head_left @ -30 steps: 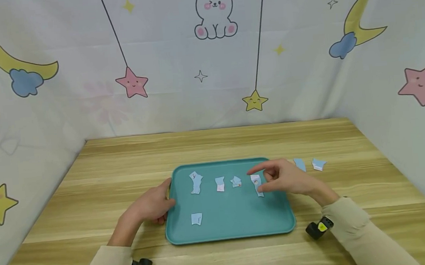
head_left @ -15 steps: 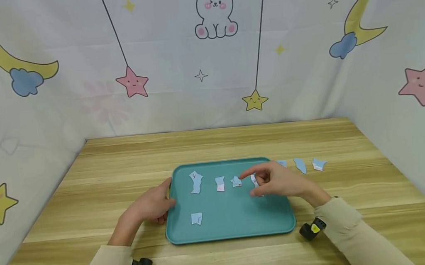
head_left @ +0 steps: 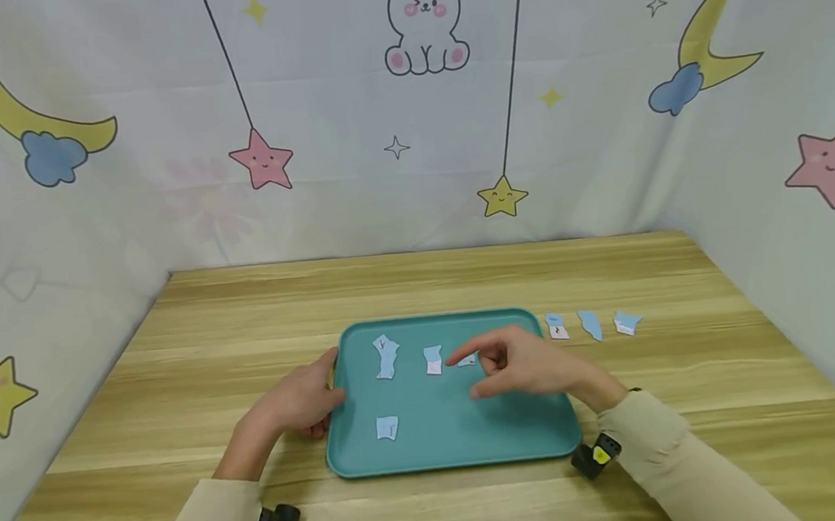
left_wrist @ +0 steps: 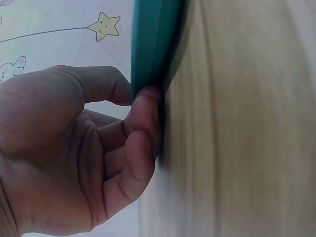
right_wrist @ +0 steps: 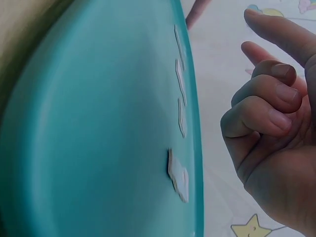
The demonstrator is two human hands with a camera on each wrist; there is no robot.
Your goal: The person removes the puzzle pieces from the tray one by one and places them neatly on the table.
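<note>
At nine o'clock of the teal tray [head_left: 442, 434], the left hand [head_left: 296, 397] holds the rim, thumb on top and other fingers curled against the outer wall. I judge this grip useful: it should stop the tray sliding on the desk [head_left: 146, 372], so better not to loosen it. The right hand [head_left: 524, 362] is above the tray, between two and three o'clock, with index finger and thumb spread apart, the other three folded, and nothing pinched. Its index fingertip is just beside the blue-and-pink piece [head_left: 433, 360] at twelve o'clock. A long piece [head_left: 387, 357] lies at ten o'clock, a square piece [head_left: 387, 428] at eight, and a small piece [head_left: 467, 362] is partly hidden by the index finger. Outside the tray, near two o'clock, three loose pieces [head_left: 589, 325] lie on the desk.

For paper so thin, light force seems wise: one fingertip can slide a piece, while a pinch at its edge can lift it. The folded fingers should stay high, so they do not drag the large piece [right_wrist: 178, 177], which the right hand hides in the head view.
</note>
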